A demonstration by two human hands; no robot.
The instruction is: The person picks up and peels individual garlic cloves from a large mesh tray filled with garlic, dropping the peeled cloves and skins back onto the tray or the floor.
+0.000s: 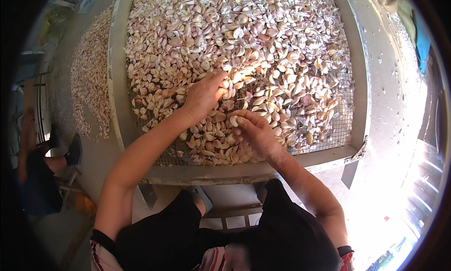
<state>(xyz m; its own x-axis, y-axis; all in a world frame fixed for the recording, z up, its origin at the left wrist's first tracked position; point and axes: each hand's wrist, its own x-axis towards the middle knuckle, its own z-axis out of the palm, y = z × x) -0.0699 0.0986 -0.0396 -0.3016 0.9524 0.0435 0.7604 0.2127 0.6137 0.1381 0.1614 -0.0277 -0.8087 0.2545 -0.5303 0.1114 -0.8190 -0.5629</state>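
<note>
Loose garlic cloves (pixel 211 36), whitish with pink and purple tints, cover a wire-mesh tray (pixel 347 87) with a pale frame. Over the near middle of the tray, my left hand (pixel 203 96) is closed, its fingertips pinching what looks like a garlic clove (pixel 226 85) mostly hidden by the fingers. Just to the right and nearer to me, my right hand (pixel 257 133) grips a pale garlic clove (pixel 234 121) between thumb and fingers. More cloves lie under and around both hands, with patches of bare mesh between them.
A long heap of cloves (pixel 91 78) lies on the floor left of the tray. At the far left another person (pixel 40 172) sits low. The tray's near frame bar (pixel 202 174) runs just above my knees. Bright sunlight falls on the floor (pixel 376 177) at right.
</note>
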